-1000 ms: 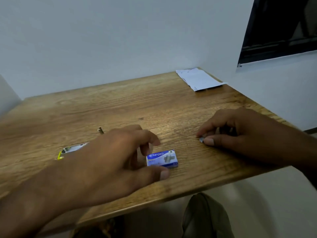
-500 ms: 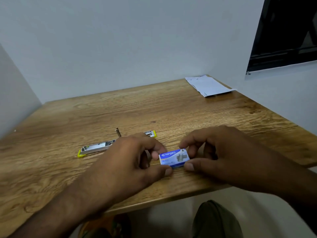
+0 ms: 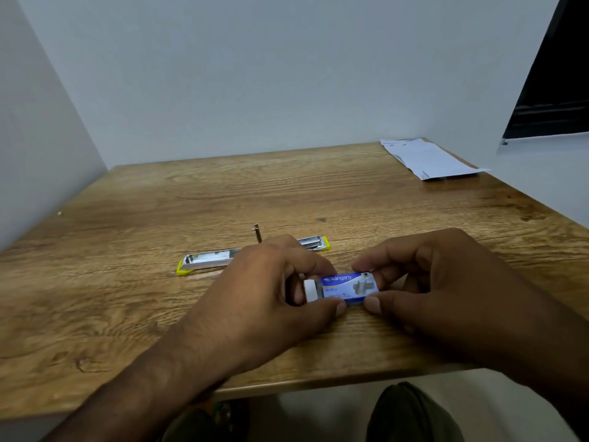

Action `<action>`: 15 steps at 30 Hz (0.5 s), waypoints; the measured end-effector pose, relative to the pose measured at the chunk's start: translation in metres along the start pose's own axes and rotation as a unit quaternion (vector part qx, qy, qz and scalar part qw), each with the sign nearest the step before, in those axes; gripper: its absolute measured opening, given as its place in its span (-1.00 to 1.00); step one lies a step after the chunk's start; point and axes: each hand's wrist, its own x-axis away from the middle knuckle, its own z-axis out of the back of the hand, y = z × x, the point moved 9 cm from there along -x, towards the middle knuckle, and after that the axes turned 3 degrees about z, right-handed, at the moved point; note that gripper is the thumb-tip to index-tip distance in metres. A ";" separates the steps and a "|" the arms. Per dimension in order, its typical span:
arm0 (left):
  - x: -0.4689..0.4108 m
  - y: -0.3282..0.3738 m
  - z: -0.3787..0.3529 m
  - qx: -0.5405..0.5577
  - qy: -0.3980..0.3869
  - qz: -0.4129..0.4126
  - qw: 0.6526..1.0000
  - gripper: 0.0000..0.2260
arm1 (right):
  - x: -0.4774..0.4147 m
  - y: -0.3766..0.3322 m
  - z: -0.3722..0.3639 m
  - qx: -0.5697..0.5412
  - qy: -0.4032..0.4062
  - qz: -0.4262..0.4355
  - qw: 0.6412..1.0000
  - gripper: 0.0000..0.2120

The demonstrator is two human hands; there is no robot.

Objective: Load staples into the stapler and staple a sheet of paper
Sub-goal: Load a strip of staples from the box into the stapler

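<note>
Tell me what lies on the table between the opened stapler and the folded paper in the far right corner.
Nothing: in the head view, only bare wooden table runs from the stapler to the paper.

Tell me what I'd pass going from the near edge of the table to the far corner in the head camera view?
The two hands, left hand and right hand, on the blue staple box → the opened stapler lying flat → bare wooden table → folded paper at the far right corner.

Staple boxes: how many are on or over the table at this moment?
1. The blue staple box is held between the left hand and right hand, near the table's front edge, its inner tray partly out. The hands may hide others.
</note>
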 end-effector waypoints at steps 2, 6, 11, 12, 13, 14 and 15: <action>-0.001 -0.002 -0.001 -0.003 -0.004 0.004 1.000 -0.71 | -0.002 -0.001 -0.002 0.005 -0.002 -0.006 1.000 -0.71; -0.002 -0.005 0.000 -0.008 -0.026 0.003 1.000 -0.62 | 0.000 0.000 0.000 0.009 -0.009 -0.018 1.000 -0.73; 0.003 -0.020 0.005 0.054 -0.015 0.011 0.998 -0.70 | 0.001 -0.002 0.006 0.026 -0.011 -0.020 0.999 -0.73; 0.005 -0.024 0.006 0.077 -0.023 0.019 0.997 -0.69 | 0.002 -0.001 0.007 0.019 -0.012 -0.023 0.999 -0.72; 0.006 -0.028 0.005 0.099 -0.034 0.026 0.994 -0.69 | 0.003 -0.001 0.008 0.005 -0.010 -0.030 0.999 -0.72; 0.007 -0.031 0.005 0.118 -0.042 0.031 0.992 -0.70 | 0.004 0.000 0.010 -0.003 -0.007 -0.037 0.999 -0.72; 0.007 -0.034 0.005 0.136 -0.046 0.035 0.989 -0.72 | 0.006 0.000 0.011 -0.001 -0.007 -0.041 0.999 -0.72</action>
